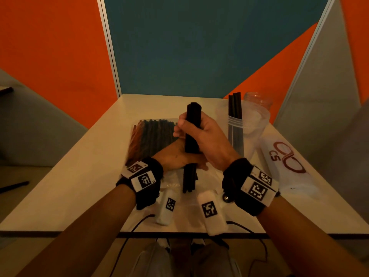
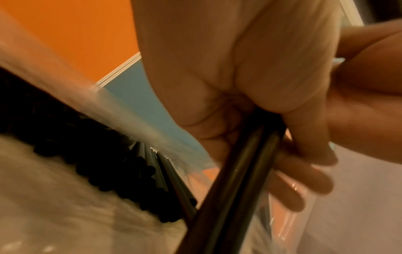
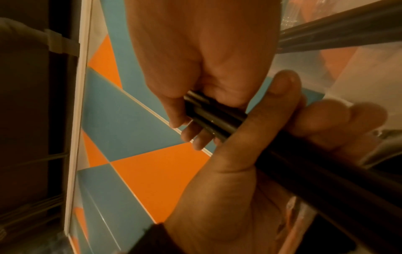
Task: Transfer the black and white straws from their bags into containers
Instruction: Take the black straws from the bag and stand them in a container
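A bundle of black straws (image 1: 193, 116) stands upright over the middle of the table, and both hands grip it. My right hand (image 1: 207, 136) wraps the upper part, its fingers (image 3: 191, 127) curled round the straws (image 3: 217, 120). My left hand (image 1: 175, 156) holds the bundle lower down, fingers (image 2: 304, 171) closed round the straws (image 2: 239, 171). Behind the hands lies a clear bag full of black straws (image 1: 153, 134), seen close in the left wrist view (image 2: 97, 163). A clear zip bag with a few black straws (image 1: 235, 124) stands at the right.
Clear plastic containers (image 1: 257, 116) stand at the back right of the white table (image 1: 79, 186). A long white pack with a red logo (image 1: 285, 160) lies along the right edge. Crumpled clear plastic (image 1: 173, 184) lies under the hands. Orange and teal partition walls enclose the table.
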Demonstrator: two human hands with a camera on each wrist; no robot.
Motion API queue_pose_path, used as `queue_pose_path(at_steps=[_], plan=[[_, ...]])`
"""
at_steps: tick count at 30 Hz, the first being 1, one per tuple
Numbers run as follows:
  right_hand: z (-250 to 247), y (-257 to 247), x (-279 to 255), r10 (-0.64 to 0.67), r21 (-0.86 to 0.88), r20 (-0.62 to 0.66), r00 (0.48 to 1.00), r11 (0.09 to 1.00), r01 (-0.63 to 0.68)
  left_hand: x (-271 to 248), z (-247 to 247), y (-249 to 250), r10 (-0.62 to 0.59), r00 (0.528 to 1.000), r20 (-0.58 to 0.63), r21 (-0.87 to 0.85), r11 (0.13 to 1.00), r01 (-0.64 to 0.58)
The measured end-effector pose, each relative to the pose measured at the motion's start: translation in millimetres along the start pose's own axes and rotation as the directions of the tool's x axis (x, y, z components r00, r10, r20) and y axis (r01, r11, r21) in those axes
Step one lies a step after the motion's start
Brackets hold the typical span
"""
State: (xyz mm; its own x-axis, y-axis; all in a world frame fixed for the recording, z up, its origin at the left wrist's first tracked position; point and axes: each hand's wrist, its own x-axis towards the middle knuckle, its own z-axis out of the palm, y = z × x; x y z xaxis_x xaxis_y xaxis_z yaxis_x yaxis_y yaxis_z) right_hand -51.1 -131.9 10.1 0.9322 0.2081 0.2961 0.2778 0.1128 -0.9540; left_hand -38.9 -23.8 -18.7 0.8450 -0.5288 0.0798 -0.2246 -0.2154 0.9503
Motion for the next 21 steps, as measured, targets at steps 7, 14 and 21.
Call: queue_pose_path(at_steps=[7,14,21], plan=[[-11,-39,9,-0.12,-0.095,0.035,0.992,0.988,0.123,9,-6,19,0.093,0.995,0.025,0.024,0.995,-0.093],[-82,-151,29,-0.573,-0.165,-0.187,0.798,0.819,0.549,54,-11,49,0.269,0.962,-0.056,0.345,0.909,-0.234],[-131,-110,46,-0.482,-0.372,-0.366,0.796,0.86,0.349,76,0,36,0.251,0.968,0.012,0.61,0.765,-0.206]])
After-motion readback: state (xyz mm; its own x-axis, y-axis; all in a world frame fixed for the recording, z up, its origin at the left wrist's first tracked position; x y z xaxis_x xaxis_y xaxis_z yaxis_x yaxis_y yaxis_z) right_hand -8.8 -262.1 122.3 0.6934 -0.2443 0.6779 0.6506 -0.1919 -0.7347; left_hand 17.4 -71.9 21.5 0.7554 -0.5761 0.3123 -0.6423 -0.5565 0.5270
